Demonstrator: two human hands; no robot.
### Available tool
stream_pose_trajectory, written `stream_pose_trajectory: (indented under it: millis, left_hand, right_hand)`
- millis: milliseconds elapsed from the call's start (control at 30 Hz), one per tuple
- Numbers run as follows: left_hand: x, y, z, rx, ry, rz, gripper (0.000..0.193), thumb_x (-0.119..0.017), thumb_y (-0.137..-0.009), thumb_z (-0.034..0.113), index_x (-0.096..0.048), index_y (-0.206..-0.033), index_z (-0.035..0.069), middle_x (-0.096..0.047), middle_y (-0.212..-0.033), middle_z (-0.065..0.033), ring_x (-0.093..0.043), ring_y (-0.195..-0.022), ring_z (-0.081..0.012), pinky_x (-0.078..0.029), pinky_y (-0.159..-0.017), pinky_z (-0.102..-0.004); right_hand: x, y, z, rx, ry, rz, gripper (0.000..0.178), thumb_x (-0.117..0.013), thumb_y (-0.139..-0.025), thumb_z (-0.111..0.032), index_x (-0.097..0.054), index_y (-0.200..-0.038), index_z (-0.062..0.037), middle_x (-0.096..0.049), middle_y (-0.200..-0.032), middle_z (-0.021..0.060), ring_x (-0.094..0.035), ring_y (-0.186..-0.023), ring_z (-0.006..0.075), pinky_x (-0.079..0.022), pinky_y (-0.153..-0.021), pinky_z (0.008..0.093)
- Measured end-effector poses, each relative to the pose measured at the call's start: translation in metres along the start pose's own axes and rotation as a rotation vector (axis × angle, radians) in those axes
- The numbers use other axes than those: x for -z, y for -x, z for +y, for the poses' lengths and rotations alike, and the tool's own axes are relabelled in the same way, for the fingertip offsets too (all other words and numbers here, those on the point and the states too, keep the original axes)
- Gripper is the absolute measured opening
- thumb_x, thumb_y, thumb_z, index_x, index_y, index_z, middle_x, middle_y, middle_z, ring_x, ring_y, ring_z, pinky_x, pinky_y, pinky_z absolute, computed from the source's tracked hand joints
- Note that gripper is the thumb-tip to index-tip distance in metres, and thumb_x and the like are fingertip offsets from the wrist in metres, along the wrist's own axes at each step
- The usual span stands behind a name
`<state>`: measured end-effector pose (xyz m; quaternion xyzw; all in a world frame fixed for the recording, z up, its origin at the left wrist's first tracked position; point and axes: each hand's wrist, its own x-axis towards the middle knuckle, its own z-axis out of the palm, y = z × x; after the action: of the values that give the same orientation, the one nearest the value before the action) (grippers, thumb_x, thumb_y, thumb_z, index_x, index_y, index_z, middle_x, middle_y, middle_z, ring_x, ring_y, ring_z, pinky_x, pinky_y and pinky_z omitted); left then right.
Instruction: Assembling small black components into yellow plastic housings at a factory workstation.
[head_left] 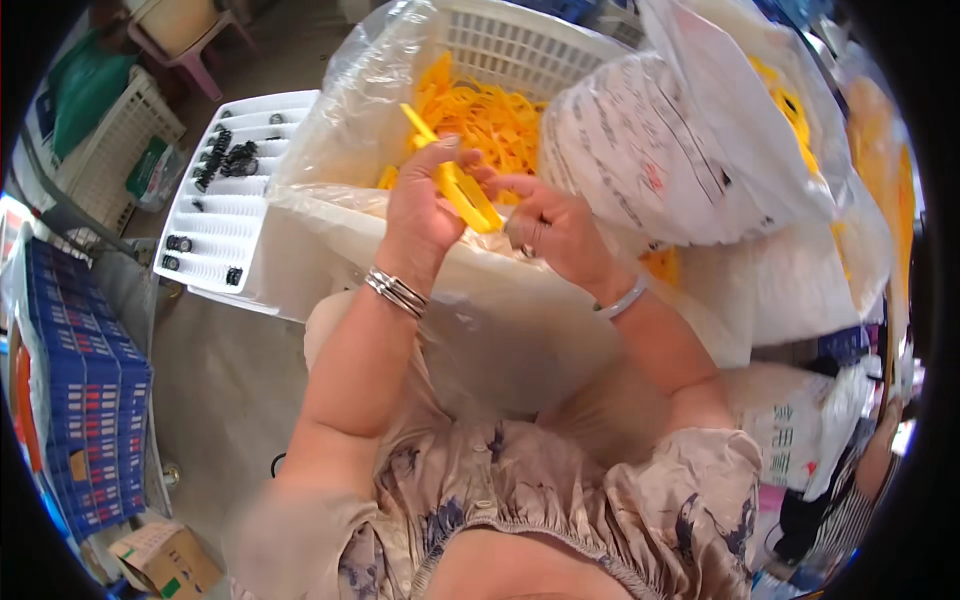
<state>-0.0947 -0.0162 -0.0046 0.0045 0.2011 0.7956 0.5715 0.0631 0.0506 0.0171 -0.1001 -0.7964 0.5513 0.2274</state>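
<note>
My left hand point(428, 200) is closed on a long yellow plastic piece point(468, 197). One end of the piece is narrow and sticks out above the fingers; the wider end has a slot and points down toward my right hand point(562, 230). That hand is close beside the wide end, its index finger reaching toward the piece and the other fingers curled in. Whatever the curled fingers hold, if anything, is too small to tell. Under both hands, many similar yellow plastic pieces point(490, 120) lie heaped in a white crate point(530, 40) lined with a clear plastic bag point(345, 150).
A white ribbed tray point(225, 215) with small black parts point(240, 158) stands left of the crate. At the right, a full white printed sack point(660, 150) leans on it. Blue crates point(85, 390) are stacked at the far left, above a cardboard box point(165, 555).
</note>
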Motion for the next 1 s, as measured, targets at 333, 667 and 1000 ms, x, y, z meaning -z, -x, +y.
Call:
stream_pose_trajectory:
  millis: [333,667,1000]
  left_hand:
    - [-0.022,0.042,-0.063,-0.354,-1.211,-0.689,0.047,-0.055,-0.078,-0.005,-0.043,-0.123,0.001,-0.053,-0.102,-0.0038,-0.05,-0.094,-0.0116,-0.042,-0.083,-0.0254]
    - [-0.021,0.031,-0.069,-0.397,-1.388,-0.71,0.048,-0.06,-0.076,-0.004,-0.045,-0.121,0.002,-0.056,-0.103,-0.0048,-0.053,-0.093,-0.0114,-0.042,-0.084,-0.026]
    - [-0.025,0.028,-0.07,-0.397,-1.334,-0.61,0.058,-0.06,-0.075,-0.004,-0.036,-0.128,0.002,-0.05,-0.109,-0.0057,-0.049,-0.098,-0.0131,-0.041,-0.086,-0.0264]
  right_hand:
    - [0.02,0.048,-0.014,-0.522,-0.709,0.549,0.034,-0.035,-0.09,-0.035,-0.05,-0.109,-0.01,-0.052,-0.068,0.0063,-0.038,-0.042,0.0094,-0.023,-0.035,0.0192]
    - [0.022,0.046,-0.001,-0.467,-0.643,0.477,0.042,-0.039,-0.088,-0.047,-0.052,-0.108,-0.0123,-0.052,-0.069,0.0035,-0.042,-0.047,0.0087,-0.024,-0.036,0.019]
    - [0.028,0.042,0.008,-0.474,-0.787,0.506,0.033,-0.044,-0.088,-0.037,-0.053,-0.093,-0.0054,-0.053,-0.069,0.0042,-0.04,-0.042,0.0085,-0.025,-0.035,0.0202]
